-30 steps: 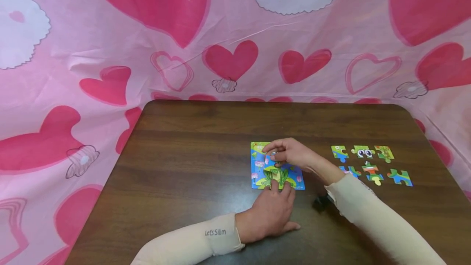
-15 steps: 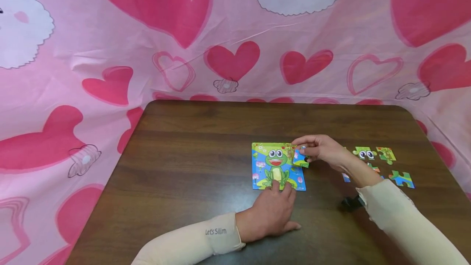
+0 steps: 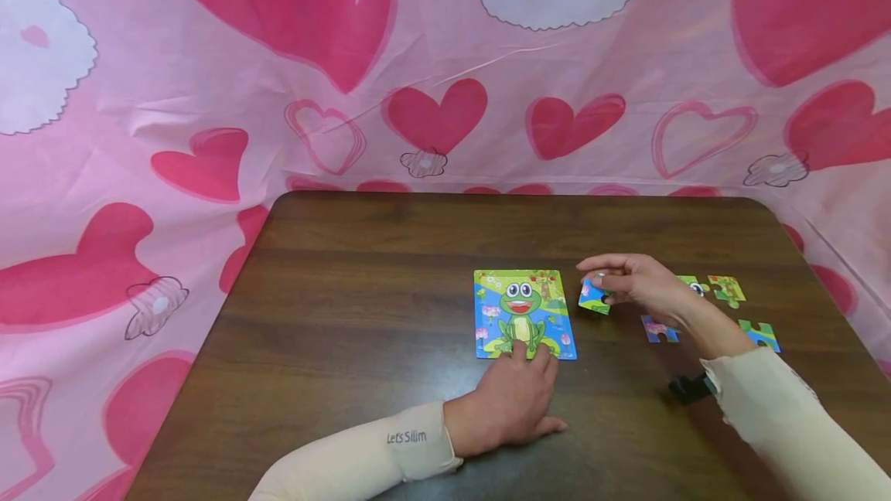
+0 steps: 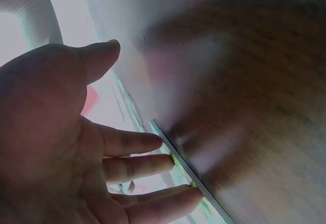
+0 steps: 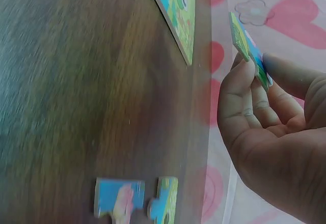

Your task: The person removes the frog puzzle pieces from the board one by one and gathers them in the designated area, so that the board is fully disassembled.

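A square frog-picture puzzle board (image 3: 497, 314) lies flat in the middle of the table in the head view. My left hand (image 3: 511, 404) rests its fingertips on the board's near edge, with the fingers mostly straight; the left wrist view has these fingers (image 4: 137, 168) touching the rim. Right of the board, my right hand (image 3: 650, 287) pinches a blue and green puzzle piece (image 3: 592, 298) between thumb and fingers. In the right wrist view that puzzle piece (image 5: 247, 48) is held raised and tilted, apart from the board.
Several loose puzzle pieces lie at the right of the table, among them a green one (image 3: 727, 289), a blue and pink one (image 3: 658, 330) and a green-blue one (image 3: 761, 334). My right forearm hides some. A pink heart-patterned cloth (image 3: 431, 37) hangs behind the table (image 3: 362, 292).
My right hand has moved right, from over the board to beside it, carrying the puzzle piece. The frog picture is now uncovered. My left hand has stayed in place.
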`<state>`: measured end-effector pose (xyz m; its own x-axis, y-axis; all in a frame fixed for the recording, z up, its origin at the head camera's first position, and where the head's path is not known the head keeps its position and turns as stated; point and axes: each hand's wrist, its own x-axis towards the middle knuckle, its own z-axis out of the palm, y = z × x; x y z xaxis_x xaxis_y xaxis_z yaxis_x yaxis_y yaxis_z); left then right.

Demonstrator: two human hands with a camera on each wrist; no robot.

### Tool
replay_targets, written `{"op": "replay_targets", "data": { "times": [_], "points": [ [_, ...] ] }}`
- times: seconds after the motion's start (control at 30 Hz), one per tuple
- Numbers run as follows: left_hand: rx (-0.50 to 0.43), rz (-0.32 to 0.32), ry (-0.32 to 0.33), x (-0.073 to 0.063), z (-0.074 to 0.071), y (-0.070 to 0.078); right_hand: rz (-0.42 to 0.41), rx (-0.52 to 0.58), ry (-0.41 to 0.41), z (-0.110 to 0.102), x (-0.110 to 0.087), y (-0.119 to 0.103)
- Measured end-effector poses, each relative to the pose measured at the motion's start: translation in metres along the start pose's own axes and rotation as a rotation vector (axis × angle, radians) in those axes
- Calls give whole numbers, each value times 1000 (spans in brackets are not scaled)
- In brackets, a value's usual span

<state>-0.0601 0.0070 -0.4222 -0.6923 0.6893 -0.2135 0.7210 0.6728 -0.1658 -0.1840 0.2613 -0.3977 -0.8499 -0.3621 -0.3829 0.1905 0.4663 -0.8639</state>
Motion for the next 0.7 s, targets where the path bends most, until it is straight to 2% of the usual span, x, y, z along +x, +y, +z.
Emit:
{"op": "replay_targets", "data": {
  "times": [0.27, 0.5, 0.7],
  "points": [
    [5, -3, -11, -1, -1, 0, -7, 15, 17, -14, -15, 15],
    [6, -11, -2, -1, -1, 0, 5, -17, 41, -24, -27, 24],
    [-22, 1, 11, 0, -1, -4, 39, 41, 60, -32, -37, 32]
  ]
}}
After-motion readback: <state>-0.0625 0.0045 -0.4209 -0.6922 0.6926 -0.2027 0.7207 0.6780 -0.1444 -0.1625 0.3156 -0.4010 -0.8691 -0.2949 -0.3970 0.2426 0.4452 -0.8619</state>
